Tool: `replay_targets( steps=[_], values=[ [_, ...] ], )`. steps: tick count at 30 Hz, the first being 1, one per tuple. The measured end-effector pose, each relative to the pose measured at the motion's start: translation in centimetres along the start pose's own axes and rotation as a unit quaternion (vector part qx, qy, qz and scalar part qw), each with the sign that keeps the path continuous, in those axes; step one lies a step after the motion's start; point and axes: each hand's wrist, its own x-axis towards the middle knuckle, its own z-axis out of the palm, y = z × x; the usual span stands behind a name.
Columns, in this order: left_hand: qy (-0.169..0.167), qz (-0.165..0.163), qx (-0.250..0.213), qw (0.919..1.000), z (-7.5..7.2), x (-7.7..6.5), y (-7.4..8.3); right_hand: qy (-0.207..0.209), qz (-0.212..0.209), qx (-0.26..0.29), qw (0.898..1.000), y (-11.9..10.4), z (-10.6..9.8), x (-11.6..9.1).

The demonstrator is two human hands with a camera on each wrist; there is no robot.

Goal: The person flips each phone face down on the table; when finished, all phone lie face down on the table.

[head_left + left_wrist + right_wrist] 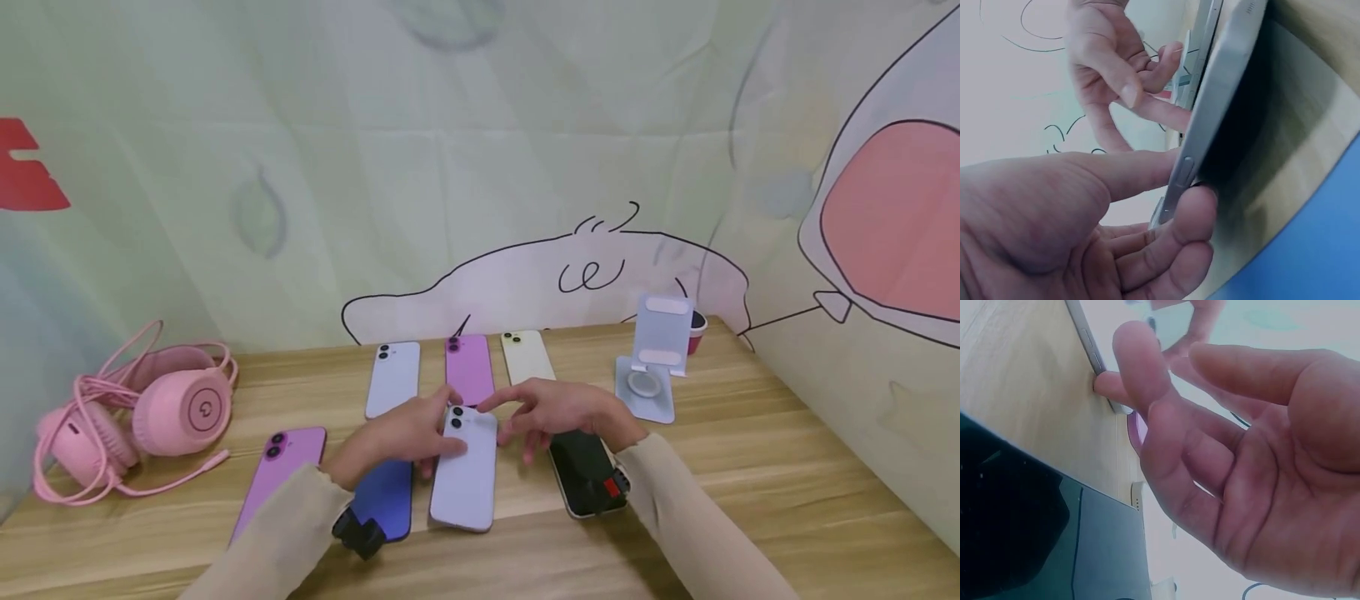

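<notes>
A pale lavender phone [465, 487] lies back up in front of me, its camera end pointing away. In the head view my left hand [416, 429] holds its left edge, thumb on the back. The left wrist view shows curled fingers [1194, 215] under that edge and the phone's side [1210, 100] raised off the tabletop. My right hand [558, 408] reaches to the top right corner with an extended index finger, its other fingers loosely bent. Left of the held phone is a blue phone [386, 500], partly behind my left wrist. A dark-screened phone [581, 467] lies under my right wrist.
White [393, 379], pink [468, 367] and cream [527, 354] phones line the back of the wooden table [750, 467]. A magenta phone [281, 467] and pink headphones [183, 408] with a cable are at left. A folding stand [660, 333] and a red cup [696, 333] stand back right.
</notes>
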Motion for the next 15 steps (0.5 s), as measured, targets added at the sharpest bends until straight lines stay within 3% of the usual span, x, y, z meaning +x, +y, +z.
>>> replay_targets(
  steps=[15],
  values=[
    [-0.003, -0.022, 0.003, 0.9998, 0.65, 0.46, -0.25, 0.005, -0.003, -0.005, 1.0, 0.35, -0.54, 0.03]
  ],
)
